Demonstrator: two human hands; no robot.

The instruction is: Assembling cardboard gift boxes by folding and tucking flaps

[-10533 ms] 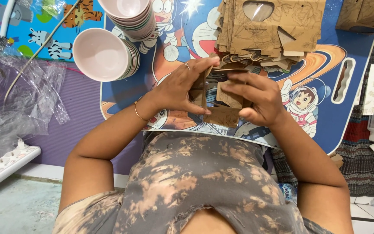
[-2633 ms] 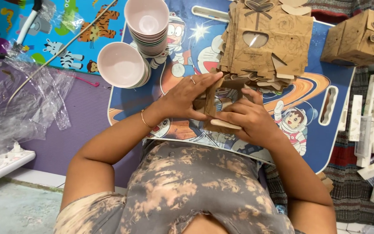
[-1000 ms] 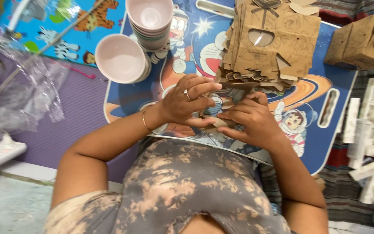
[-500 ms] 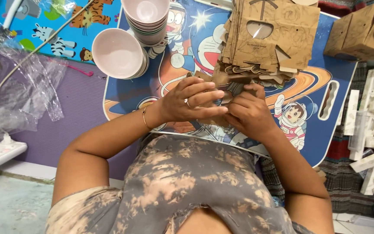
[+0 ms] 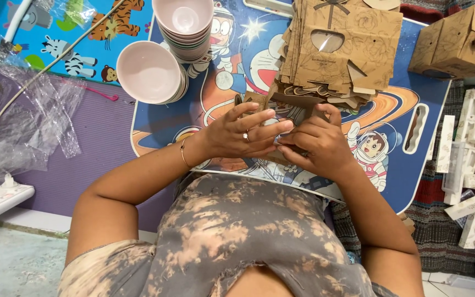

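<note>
At the centre of the frame both hands meet over a flat brown cardboard box blank, which lies mostly hidden under the fingers, its upper edge showing just above them. The left hand lies on top of it with fingers stretched nearly straight and spread, pressing the card rather than curling round it. The right hand is half closed, its fingers bent around the card's right edge with the thumb tucked beneath. The two sets of fingertips touch.

Just above the hands, touching the blank's upper edge, lies one thick stack of flat brown cardboard blanks with heart-shaped windows; the number of sheets in it cannot be counted. In the upper right corner stands one folded brown cardboard box.

All of this rests on one blue cartoon-printed lap table. At the upper middle of the frame stand two piles of pale pink bowls: a taller stack and a lower one just left of it; the bowls in each cannot be counted exactly. Crumpled clear plastic wrap lies at the left, and many white card strips crowd the right edge.
</note>
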